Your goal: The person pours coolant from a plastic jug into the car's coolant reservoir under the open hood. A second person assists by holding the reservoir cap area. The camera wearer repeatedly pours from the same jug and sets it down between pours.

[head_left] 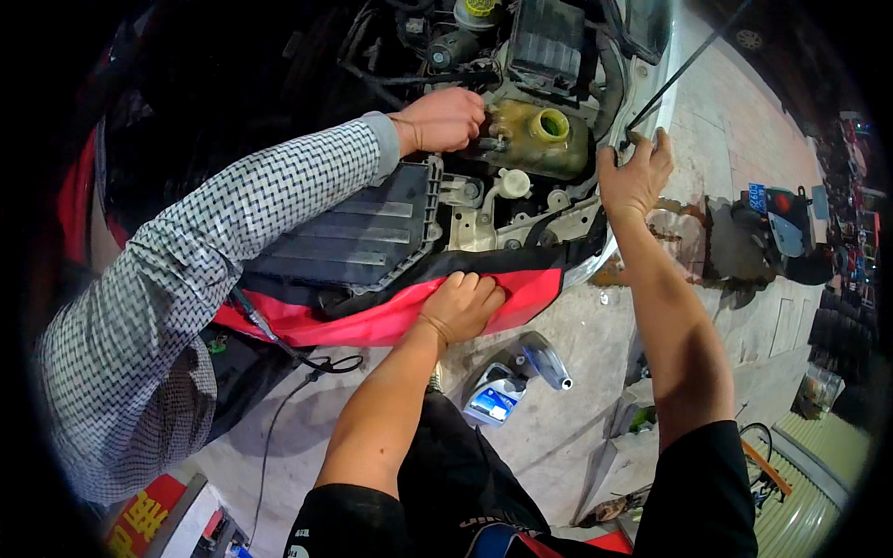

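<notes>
My left hand (pixel 462 305) lies with curled fingers on the red fender cover (pixel 391 321) at the front edge of the engine bay. My right hand (pixel 637 172) rests at the right fender edge (pixel 665 98), thumb and fingers apart, close to the lower end of a thin dark rod (pixel 688 65). Between my hands is a yellowish, stained coolant reservoir (pixel 544 139) with an uncapped neck. Another person's hand (pixel 442 119), in a patterned sleeve, reaches to the reservoir's left side; its fingertips are partly hidden. A white filler cap (pixel 513 183) sits nearer me.
A black ribbed engine-bay box (pixel 339 228) lies under the other person's forearm. Two grey jugs, one blue-labelled (pixel 496 395) and one tilted (pixel 544 358), are on the floor below. A cable (pixel 270 437) hangs at left. A scooter (pixel 791 223) stands beyond a wet patch at right.
</notes>
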Demonstrator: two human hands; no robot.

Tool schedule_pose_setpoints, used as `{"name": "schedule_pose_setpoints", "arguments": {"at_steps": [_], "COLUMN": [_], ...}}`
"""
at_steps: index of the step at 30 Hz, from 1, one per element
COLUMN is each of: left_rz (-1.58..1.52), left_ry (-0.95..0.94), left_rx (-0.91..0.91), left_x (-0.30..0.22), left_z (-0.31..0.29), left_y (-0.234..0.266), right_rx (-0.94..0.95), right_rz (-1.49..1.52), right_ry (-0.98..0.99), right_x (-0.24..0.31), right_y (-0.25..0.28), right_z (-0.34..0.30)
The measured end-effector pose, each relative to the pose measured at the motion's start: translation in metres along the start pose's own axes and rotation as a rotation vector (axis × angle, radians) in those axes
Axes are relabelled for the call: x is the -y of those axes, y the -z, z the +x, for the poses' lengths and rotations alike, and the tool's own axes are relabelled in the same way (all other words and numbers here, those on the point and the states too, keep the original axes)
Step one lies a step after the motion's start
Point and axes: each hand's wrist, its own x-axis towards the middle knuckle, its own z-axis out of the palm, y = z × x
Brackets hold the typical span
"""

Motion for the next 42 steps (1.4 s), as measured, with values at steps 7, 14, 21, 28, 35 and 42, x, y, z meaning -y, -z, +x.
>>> {"name": "schedule_pose_setpoints", "arguments": {"at_steps": [7, 14, 21, 28, 35, 42], "left_rz": [0.013, 0.019, 0.048, -0.016, 0.047, 0.010], "left_ry": [0.008, 0.011, 0.060, -0.018, 0.052, 0.002], "left_rx": [0.023, 0.075, 0.097, 0.106, 0.102, 0.137], "left_x": [0.000, -0.001, -0.005, 0.002, -0.003, 0.000], "left_z": [0.000, 0.003, -0.002, 0.007, -0.002, 0.005], "left_y": [0.001, 0.003, 0.011, -0.004, 0.012, 0.002], "right_rx": [0.025, 0.052, 0.070, 0.063, 0.098, 0.086], "right_rz": [0.012, -0.009, 0.024, -0.025, 0.032, -0.005], "right_ry": [-0.017, -0.050, -0.029, -0.077, -0.037, -0.084], "right_x": [0.003, 0.002, 0.017, -0.004, 0.021, 0.003], "right_y": [0.003, 0.007, 0.005, 0.011, 0.006, 0.011], "right_z": [0.001, 0.001, 0.002, -0.002, 0.003, 0.000]}}
